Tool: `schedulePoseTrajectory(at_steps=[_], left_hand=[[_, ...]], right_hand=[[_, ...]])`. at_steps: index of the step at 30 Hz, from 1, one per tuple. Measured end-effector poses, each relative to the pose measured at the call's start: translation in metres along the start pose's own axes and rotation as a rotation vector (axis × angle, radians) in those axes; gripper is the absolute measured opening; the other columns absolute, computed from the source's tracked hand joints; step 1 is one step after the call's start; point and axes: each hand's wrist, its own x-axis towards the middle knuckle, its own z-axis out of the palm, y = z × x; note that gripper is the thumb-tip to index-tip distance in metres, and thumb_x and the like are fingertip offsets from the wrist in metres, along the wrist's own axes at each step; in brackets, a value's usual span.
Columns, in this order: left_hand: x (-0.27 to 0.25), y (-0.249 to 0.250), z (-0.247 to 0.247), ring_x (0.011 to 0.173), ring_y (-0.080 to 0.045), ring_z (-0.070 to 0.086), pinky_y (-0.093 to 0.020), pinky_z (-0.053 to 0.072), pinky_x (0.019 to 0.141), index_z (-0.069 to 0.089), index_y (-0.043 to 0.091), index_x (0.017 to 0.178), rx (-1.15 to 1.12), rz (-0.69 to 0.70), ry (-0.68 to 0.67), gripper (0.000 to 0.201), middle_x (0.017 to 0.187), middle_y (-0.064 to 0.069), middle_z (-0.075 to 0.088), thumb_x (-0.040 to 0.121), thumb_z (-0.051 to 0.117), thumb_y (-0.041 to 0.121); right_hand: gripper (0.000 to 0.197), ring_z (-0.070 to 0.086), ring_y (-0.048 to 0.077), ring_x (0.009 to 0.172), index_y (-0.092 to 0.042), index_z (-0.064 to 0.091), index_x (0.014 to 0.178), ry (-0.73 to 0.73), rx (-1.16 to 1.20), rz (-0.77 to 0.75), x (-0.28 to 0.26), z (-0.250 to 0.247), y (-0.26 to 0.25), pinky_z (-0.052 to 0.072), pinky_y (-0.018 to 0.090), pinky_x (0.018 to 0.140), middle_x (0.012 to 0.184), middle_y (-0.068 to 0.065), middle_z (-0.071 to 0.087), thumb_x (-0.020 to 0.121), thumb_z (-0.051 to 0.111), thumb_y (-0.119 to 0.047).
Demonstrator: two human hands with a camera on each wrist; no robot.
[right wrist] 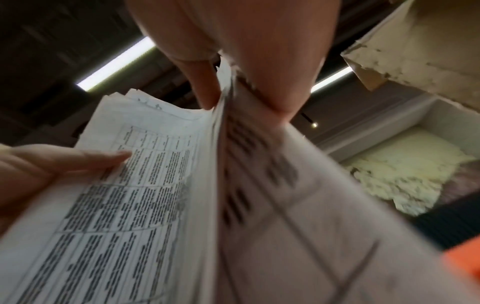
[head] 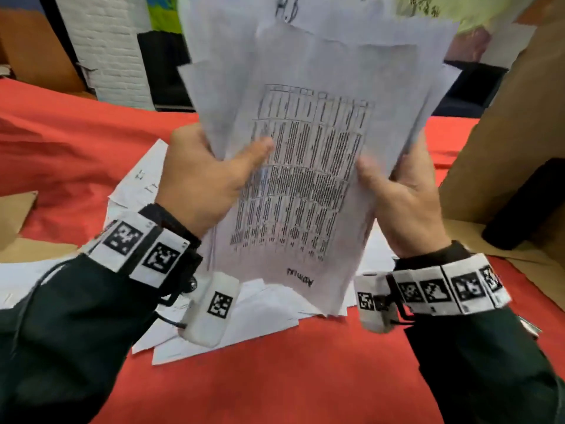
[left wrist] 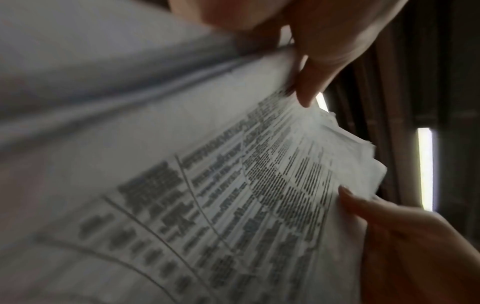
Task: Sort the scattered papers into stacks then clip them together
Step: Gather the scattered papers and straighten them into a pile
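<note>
I hold an uneven bundle of white papers [head: 308, 142] upright above the table, its front sheet printed with a dense table. My left hand [head: 211, 175] grips the bundle's left edge, thumb on the front sheet. My right hand [head: 400, 194] grips the right edge, thumb in front, fingers behind. The left wrist view shows the printed sheet [left wrist: 233, 195] pinched by my left hand [left wrist: 309, 61], with the right hand [left wrist: 405, 242] at lower right. In the right wrist view my right hand [right wrist: 241, 67] pinches the sheaf [right wrist: 145, 195]. More loose papers [head: 250, 310] lie below on the red cloth.
A red cloth [head: 290, 377] covers the table. A tall cardboard box [head: 507, 142] stands at the right with a dark object [head: 526, 206] beside it. Cardboard pieces [head: 18, 221] lie at the left edge. A white brick pillar [head: 107, 47] stands behind the table.
</note>
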Motion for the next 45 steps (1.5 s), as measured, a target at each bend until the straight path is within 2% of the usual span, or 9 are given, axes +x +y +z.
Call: schedulePoseTrajectory(at_steps=[3, 9, 12, 19, 24, 31, 37, 40, 45], left_hand=[[0.000, -0.007, 0.000, 0.098, -0.022, 0.077, -0.045, 0.061, 0.092, 0.079, 0.015, 0.099, -0.375, -0.198, 0.044, 0.020, 0.101, -0.003, 0.081, 0.081, 0.087, 0.019], [-0.010, -0.038, 0.005, 0.102, -0.019, 0.074, -0.045, 0.061, 0.094, 0.067, 0.009, 0.119, -0.060, -0.406, 0.101, 0.094, 0.108, -0.003, 0.076, 0.052, 0.093, 0.070], [0.008, -0.028, 0.008, 0.111, -0.030, 0.073, -0.055, 0.057, 0.098, 0.074, 0.016, 0.114, -0.312, -0.320, 0.194, 0.065, 0.117, -0.008, 0.077, 0.066, 0.091, 0.058], [0.012, -0.016, 0.009, 0.096, -0.022, 0.075, -0.046, 0.059, 0.095, 0.073, 0.017, 0.089, -0.228, -0.369, -0.018, 0.066, 0.093, -0.005, 0.078, 0.077, 0.062, 0.082], [0.020, 0.009, 0.010, 0.036, -0.003, 0.029, -0.017, 0.027, 0.041, 0.033, 0.024, 0.059, -0.091, -0.181, 0.130, 0.056, 0.038, 0.014, 0.031, 0.097, 0.063, 0.051], [0.032, -0.012, 0.001, 0.050, -0.004, 0.038, -0.024, 0.033, 0.049, 0.052, 0.015, 0.067, -0.062, -0.103, 0.098, 0.054, 0.055, 0.011, 0.042, 0.098, 0.058, 0.058], [0.053, 0.023, 0.002, 0.045, -0.002, 0.030, -0.020, 0.025, 0.047, 0.032, 0.029, 0.060, 0.005, -0.009, 0.132, 0.054, 0.045, 0.015, 0.033, 0.097, 0.055, 0.061], [0.045, 0.004, -0.007, 0.060, 0.009, 0.052, -0.008, 0.039, 0.061, 0.056, 0.031, 0.084, -0.048, -0.093, 0.105, 0.048, 0.059, 0.027, 0.056, 0.073, 0.056, 0.077], [0.001, -0.058, -0.002, 0.081, 0.023, 0.064, 0.001, 0.047, 0.072, 0.073, 0.015, 0.118, 0.022, -0.196, -0.054, 0.064, 0.088, 0.028, 0.071, 0.064, 0.089, 0.046]], right_hand=[[0.059, 0.063, 0.022, 0.123, -0.005, 0.039, 0.138, -0.066, -0.107, 0.108, -0.002, -0.001, 0.005, 0.049, 0.045, 0.109, 0.134, 0.013, 0.061, 0.086, 0.067, -0.007], [0.027, 0.064, 0.007, 0.087, -0.013, 0.061, 0.110, 0.109, -0.130, 0.207, -0.010, 0.003, 0.026, 0.051, 0.030, 0.080, 0.099, -0.002, 0.070, 0.084, 0.057, -0.007], [0.017, 0.061, 0.015, 0.087, -0.018, 0.057, 0.107, 0.183, -0.074, 0.092, -0.003, 0.006, 0.021, 0.052, 0.039, 0.078, 0.098, 0.004, 0.066, 0.092, 0.062, -0.012], [0.036, 0.068, 0.017, 0.087, -0.008, 0.059, 0.116, 0.113, 0.112, 0.330, 0.009, 0.009, 0.022, 0.058, 0.035, 0.073, 0.097, 0.003, 0.072, 0.081, 0.064, -0.007], [0.027, 0.059, 0.024, 0.082, -0.017, 0.054, 0.103, 0.227, 0.057, 0.052, 0.025, 0.016, 0.005, 0.050, 0.046, 0.077, 0.086, 0.002, 0.065, 0.086, 0.057, 0.005], [0.047, 0.072, 0.028, 0.108, -0.003, 0.060, 0.125, 0.180, 0.002, 0.352, 0.013, 0.018, 0.025, 0.055, 0.052, 0.100, 0.115, 0.011, 0.075, 0.082, 0.069, -0.021], [0.025, 0.067, 0.022, 0.091, -0.019, 0.054, 0.114, 0.164, 0.170, 0.086, 0.038, 0.020, 0.002, 0.058, 0.048, 0.087, 0.100, 0.003, 0.069, 0.097, 0.051, -0.001], [0.032, 0.069, 0.020, 0.092, -0.019, 0.048, 0.124, 0.180, 0.264, 0.234, 0.026, 0.012, 0.020, 0.058, 0.039, 0.080, 0.102, 0.002, 0.073, 0.097, 0.063, -0.011], [0.035, 0.071, 0.028, 0.091, -0.004, 0.070, 0.111, 0.111, 0.011, 0.461, -0.008, 0.018, 0.054, 0.057, 0.053, 0.087, 0.101, 0.012, 0.076, 0.078, 0.070, -0.017]])
